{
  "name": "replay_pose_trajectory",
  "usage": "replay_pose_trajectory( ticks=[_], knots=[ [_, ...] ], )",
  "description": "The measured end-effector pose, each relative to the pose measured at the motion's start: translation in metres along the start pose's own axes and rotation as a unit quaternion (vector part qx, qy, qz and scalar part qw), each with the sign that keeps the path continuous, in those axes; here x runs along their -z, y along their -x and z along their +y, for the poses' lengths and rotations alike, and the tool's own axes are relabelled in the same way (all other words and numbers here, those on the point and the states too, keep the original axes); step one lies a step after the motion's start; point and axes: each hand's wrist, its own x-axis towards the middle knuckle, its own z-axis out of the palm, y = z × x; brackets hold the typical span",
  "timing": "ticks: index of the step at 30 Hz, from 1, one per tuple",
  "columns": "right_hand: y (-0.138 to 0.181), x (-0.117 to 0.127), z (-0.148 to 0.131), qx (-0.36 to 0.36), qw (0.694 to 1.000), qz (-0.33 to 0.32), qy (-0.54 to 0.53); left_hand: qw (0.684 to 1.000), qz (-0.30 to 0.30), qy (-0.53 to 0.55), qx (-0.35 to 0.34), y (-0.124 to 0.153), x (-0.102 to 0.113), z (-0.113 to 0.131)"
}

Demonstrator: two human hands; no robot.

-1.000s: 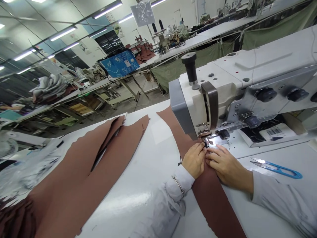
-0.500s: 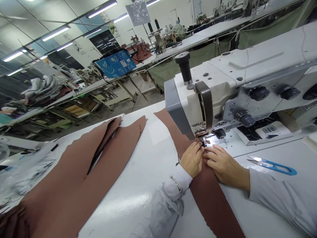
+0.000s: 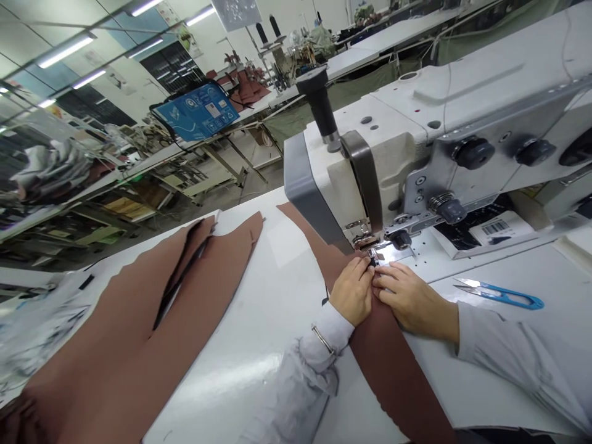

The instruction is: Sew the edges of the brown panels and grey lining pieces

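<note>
A long brown fabric strip (image 3: 393, 370) runs across the white table (image 3: 259, 345) and under the sewing machine (image 3: 416, 142). My left hand (image 3: 352, 297) rests on the strip with its fingers pinched together just below the presser foot (image 3: 371, 251). My right hand (image 3: 407, 301) lies beside it on the strip's right edge, fingers pressed together and touching the fabric near the needle. What the fingertips pinch is too small to make out beyond the fabric.
Blue-handled thread snips (image 3: 502, 293) lie on the table to the right. Larger brown fabric pieces (image 3: 152, 320) are spread on the left. Other work tables with machines and a blue sign (image 3: 197, 114) stand behind.
Both hands stay at the presser foot on the brown strip. The view has shifted, so everything sits slightly lower-left and closer than before.
</note>
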Motion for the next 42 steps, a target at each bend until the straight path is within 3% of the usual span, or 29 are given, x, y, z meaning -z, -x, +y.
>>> replay_pose_trajectory(
  ticks=[10,16,26,42],
  knots=[
    [-0.003,0.001,0.000,0.010,1.000,0.004,-0.005,0.998,0.033,0.046,0.008,0.005,-0.001,-0.002],
    [-0.012,0.001,0.007,0.003,1.000,0.017,0.010,1.000,0.011,0.023,0.015,-0.007,-0.003,-0.011],
    [0.013,-0.006,-0.038,0.027,0.991,0.029,0.130,0.999,0.000,-0.026,0.022,-0.008,-0.009,-0.005],
    [-0.007,-0.017,-0.018,0.038,0.986,0.014,0.160,0.992,-0.074,-0.025,0.096,-0.029,-0.008,-0.026]
  ],
)
